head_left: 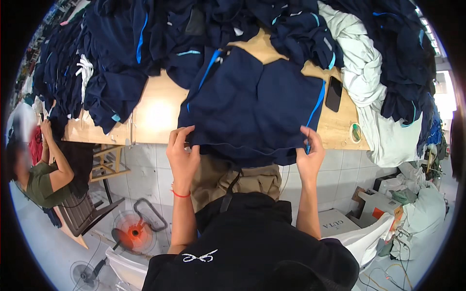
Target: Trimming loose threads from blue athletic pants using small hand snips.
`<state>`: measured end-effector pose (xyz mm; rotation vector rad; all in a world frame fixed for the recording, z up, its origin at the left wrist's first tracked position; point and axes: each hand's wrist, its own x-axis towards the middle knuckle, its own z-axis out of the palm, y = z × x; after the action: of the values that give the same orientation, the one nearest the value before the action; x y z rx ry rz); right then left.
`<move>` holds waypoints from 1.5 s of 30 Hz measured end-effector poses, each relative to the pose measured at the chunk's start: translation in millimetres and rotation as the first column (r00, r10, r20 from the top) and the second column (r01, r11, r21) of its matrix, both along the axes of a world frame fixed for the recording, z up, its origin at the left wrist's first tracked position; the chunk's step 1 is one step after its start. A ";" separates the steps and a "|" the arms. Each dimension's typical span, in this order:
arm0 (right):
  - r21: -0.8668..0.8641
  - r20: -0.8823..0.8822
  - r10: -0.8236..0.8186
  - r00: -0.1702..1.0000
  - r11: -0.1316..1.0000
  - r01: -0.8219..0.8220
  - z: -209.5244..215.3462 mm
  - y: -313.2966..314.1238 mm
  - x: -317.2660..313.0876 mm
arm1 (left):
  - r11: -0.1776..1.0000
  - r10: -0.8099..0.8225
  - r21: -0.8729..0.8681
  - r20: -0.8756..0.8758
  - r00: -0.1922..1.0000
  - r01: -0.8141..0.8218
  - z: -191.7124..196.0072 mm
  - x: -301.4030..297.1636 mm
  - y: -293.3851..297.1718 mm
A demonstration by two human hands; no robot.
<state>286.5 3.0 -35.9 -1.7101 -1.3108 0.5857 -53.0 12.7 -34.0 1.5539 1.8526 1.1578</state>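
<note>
Navy blue shorts (242, 106) lie spread on the wooden table in front of me, with bright blue stripes down both sides. The legs point away and the waist edge hangs over the near table edge. My left hand (183, 154) grips the left corner of the waist between thumb and fingers. At the right corner, my right hand (310, 154) pinches the same edge. A small blue piece shows beside the right fingers; whether it is the stripe or a held object, I cannot make out.
Piles of navy garments (116, 63) cover the table's (160, 114) back and left. A black phone (334, 93) and white cloth (364, 72) lie to the right. Another person (43, 174) works at the left. An orange fan (135, 233) and white box (335, 222) stand below.
</note>
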 end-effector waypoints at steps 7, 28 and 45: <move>0.128 -0.423 0.643 0.638 0.740 -0.660 123.2 28.8 -56.7 | 0.896 -0.442 0.204 0.510 0.738 0.396 85.5 62.5 20.0; 0.971 0.138 -0.879 0.456 0.211 0.113 438.7 277.1 351.5 | 0.958 0.260 -0.136 0.042 0.965 -0.252 -0.6 -110.9 -29.3; -0.307 -0.706 -0.359 0.611 0.932 0.193 -44.6 38.4 64.9 | 0.979 -0.156 -0.154 -0.165 0.974 0.131 -19.7 -20.1 8.5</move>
<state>351.4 41.4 -80.5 -1.5028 -0.3718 1.1225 -73.1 21.3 -53.7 1.7235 1.8529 0.8281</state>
